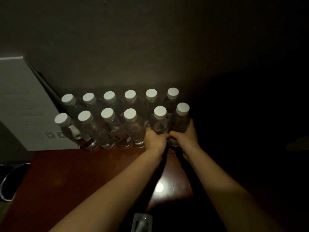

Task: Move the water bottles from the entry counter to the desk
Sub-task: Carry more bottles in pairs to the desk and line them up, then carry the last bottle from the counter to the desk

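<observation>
Several clear water bottles with white caps stand in two rows on a reddish-brown wooden counter (pixel 70 173) against the wall. My left hand (pixel 154 138) grips the lower body of one front-row bottle (pixel 158 122). My right hand (pixel 186 136) grips the rightmost front-row bottle (pixel 179 121). Both held bottles are upright, side by side, and my two hands touch each other between them. The room is dim.
A white cardboard box (pixel 26 104) stands at the left end, touching the leftmost bottles. A dark round metal-rimmed object (pixel 10 180) sits at the far left edge. The right side is in deep shadow. A small clear object (pixel 143 221) shows at the bottom.
</observation>
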Tool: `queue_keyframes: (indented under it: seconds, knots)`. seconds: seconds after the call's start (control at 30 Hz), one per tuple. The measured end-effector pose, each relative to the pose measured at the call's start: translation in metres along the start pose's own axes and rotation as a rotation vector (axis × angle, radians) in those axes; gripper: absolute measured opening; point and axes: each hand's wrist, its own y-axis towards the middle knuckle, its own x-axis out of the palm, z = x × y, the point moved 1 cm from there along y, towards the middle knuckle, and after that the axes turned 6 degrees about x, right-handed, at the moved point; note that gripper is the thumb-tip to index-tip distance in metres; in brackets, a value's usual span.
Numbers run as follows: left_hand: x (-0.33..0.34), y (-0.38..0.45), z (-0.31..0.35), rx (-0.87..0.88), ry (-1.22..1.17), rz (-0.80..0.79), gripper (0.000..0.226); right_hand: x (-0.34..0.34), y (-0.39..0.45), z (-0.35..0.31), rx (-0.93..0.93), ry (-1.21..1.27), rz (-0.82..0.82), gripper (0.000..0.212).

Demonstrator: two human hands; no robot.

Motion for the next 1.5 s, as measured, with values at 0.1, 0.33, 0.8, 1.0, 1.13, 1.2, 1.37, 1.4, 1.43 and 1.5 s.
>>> queue_keyframes:
  seconds: [0.1, 0.33, 0.8, 1.0, 1.13, 1.2, 1.37, 1.4, 1.43, 1.5]
  knots:
    - [0.000, -0.001, 0.001, -0.033, 0.126, -0.020, 0.037, 0.001, 0.001, 0.001, -0.001, -0.006, 0.001, 0.079]
    - [-0.001, -0.006, 0.004, -0.118, 0.036, 0.002, 0.029, 0.002, -0.002, 0.006, -0.025, -0.027, -0.031, 0.081]
    - [-0.005, 0.003, 0.003, -0.226, -0.110, -0.050, 0.010, 0.006, -0.001, 0.009, 0.003, -0.062, -0.069, 0.088]
    - [-0.014, 0.009, -0.001, -0.184, 0.069, -0.068, 0.016, 0.008, 0.002, 0.011, -0.012, -0.052, -0.037, 0.081]
    - [-0.021, 0.010, -0.010, -0.039, 0.519, -0.117, 0.040, 0.010, 0.001, 0.014, 0.004, -0.043, -0.019, 0.082]
    - [-0.024, 0.009, -0.015, 0.008, 0.623, -0.143, 0.042, 0.011, 0.001, 0.017, 0.017, -0.034, -0.014, 0.085]
    - [-0.035, 0.014, -0.024, 0.007, 0.646, -0.099, 0.043, 0.015, 0.000, 0.023, 0.073, -0.030, -0.008, 0.090]
    - [-0.035, 0.014, -0.024, 0.003, 0.632, -0.092, 0.043, 0.016, 0.000, 0.023, 0.079, -0.031, -0.005, 0.092]
    - [-0.034, 0.016, -0.024, 0.003, 0.617, -0.088, 0.042, 0.017, 0.000, 0.022, 0.082, -0.031, -0.002, 0.092]
    - [-0.031, 0.020, -0.023, -0.003, 0.585, -0.101, 0.039, 0.017, 0.000, 0.021, 0.082, -0.034, 0.009, 0.091]
